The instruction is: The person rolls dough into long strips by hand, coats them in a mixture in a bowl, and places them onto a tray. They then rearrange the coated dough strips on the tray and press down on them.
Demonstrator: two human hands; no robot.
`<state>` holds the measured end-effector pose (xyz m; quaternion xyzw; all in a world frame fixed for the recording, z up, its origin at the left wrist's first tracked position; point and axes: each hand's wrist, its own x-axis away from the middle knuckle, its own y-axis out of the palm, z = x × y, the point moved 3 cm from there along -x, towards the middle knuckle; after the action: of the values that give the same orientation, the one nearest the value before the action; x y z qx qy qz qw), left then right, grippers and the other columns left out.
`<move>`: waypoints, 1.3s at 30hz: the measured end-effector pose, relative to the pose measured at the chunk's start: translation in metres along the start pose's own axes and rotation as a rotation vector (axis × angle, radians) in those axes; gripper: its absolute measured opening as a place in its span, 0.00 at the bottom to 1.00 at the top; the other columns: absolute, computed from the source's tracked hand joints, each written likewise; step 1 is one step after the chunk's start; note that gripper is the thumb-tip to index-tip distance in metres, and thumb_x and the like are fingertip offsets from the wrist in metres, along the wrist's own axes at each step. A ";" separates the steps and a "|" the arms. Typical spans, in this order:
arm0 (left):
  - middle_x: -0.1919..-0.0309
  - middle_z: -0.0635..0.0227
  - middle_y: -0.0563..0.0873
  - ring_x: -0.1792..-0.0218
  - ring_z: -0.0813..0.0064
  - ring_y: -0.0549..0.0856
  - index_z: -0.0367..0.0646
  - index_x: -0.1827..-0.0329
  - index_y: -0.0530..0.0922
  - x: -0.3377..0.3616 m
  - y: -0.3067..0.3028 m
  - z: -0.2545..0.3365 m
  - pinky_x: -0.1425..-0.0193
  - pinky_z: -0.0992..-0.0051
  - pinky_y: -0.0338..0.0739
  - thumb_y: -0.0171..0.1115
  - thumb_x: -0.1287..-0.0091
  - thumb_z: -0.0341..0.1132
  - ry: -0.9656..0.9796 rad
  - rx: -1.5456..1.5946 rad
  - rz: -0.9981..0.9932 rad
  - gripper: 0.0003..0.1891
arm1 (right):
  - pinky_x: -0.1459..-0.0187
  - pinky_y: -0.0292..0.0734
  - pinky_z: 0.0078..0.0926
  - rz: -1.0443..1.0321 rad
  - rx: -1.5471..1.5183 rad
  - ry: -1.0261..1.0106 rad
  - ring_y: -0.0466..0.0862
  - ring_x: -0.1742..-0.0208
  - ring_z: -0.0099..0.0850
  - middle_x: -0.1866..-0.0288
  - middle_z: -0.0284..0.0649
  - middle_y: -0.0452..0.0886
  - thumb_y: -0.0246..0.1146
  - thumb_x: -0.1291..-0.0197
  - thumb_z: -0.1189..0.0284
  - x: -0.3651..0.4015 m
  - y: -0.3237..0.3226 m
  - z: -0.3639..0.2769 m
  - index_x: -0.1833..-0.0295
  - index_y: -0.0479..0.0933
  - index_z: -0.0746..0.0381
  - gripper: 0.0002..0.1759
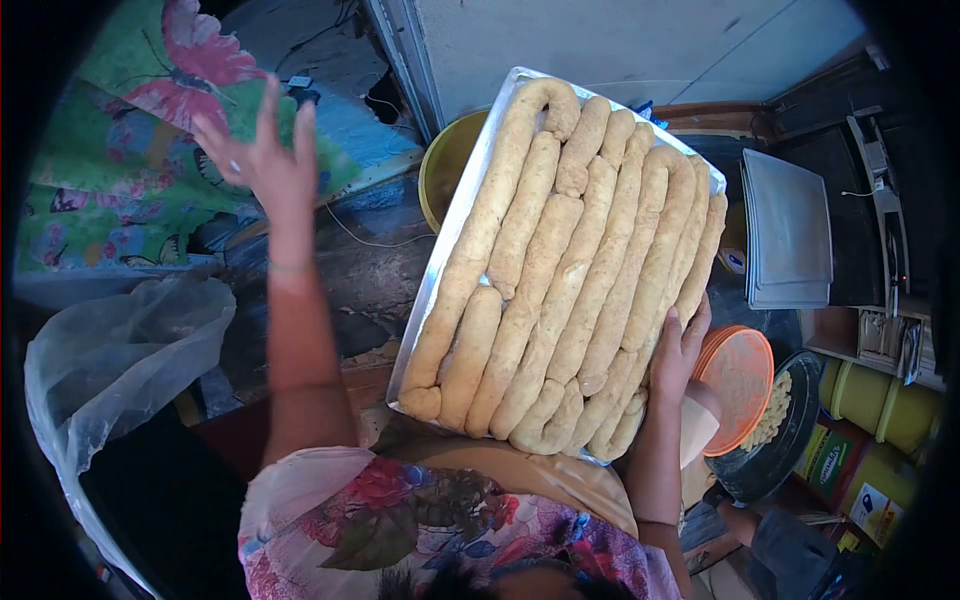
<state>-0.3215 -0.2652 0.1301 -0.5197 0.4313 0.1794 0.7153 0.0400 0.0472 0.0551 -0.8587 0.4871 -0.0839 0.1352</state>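
Holding tray (474,205), green label (830,460) unreadable

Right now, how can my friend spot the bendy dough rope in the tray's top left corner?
Find the big metal tray, with the right hand at its right edge. Along the tray's left edge in the picture lies a long dough rope. Its top hooks over like a candy cane, while the shorter roll beside it is nearly straight.

The rolls (565,290) lie side by side in the tray (452,240), which is before the person's body (450,525). Behind its left edge stands a basin (440,175). To the left are a cloth (120,140) and, nearer, a plastic bag (130,350). On the right are pans (790,230) and, nearer, plates (740,385) beside a tub (745,490).
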 end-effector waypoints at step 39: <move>0.44 0.54 0.79 0.43 0.65 0.78 0.36 0.37 0.72 -0.067 0.125 0.153 0.38 0.69 0.69 0.57 0.32 0.45 0.133 1.037 -0.724 0.25 | 0.35 0.62 0.30 -0.043 -0.005 -0.102 0.70 0.37 0.36 0.37 0.51 0.69 0.57 0.36 0.73 -0.008 -0.006 -0.014 0.30 0.56 0.67 0.30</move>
<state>-0.3818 -0.0655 0.1239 -0.2288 0.3026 -0.3385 0.8611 0.0371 0.0551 0.0704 -0.8726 0.4611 -0.0418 0.1557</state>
